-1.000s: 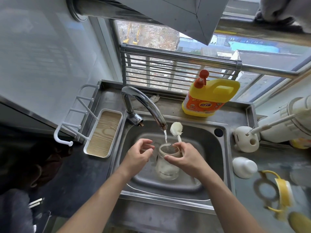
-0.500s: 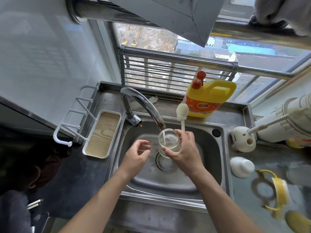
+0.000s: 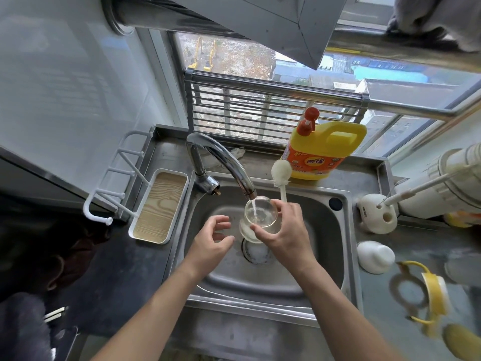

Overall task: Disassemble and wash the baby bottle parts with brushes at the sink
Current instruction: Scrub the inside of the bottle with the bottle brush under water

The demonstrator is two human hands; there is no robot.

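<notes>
Bottle (image 3: 260, 217) hangs over the middle of the sink (image 3: 325, 230), its mouth right under the tap (image 3: 223, 162), with water running in. The right hand (image 3: 283, 235) grips it round the side and seems to clamp the brush (image 3: 281, 170) handle in the same grasp, with the head standing up at the sink's far edge, just in front of the jug (image 3: 322, 149). The left hand (image 3: 213, 238) is open, fingers loosely bent, holding nothing, just beside the bottle.

Disassembly looks done: the yellow collar (image 3: 426, 295) and white cap (image 3: 374, 256) lie apart on the desk (image 3: 369, 316) right of the sink. Foam sits over the drain (image 3: 256, 252), so this reads as filling or rinsing; whether the bottle has been brushed I cannot tell. Collar and cap appear to be waiting for their wash.

The basin has free room on all sides of the hands. Tight spots are the spout close above the bottle mouth and the brush head near the jug. The desk's right side is crowded with parts.
</notes>
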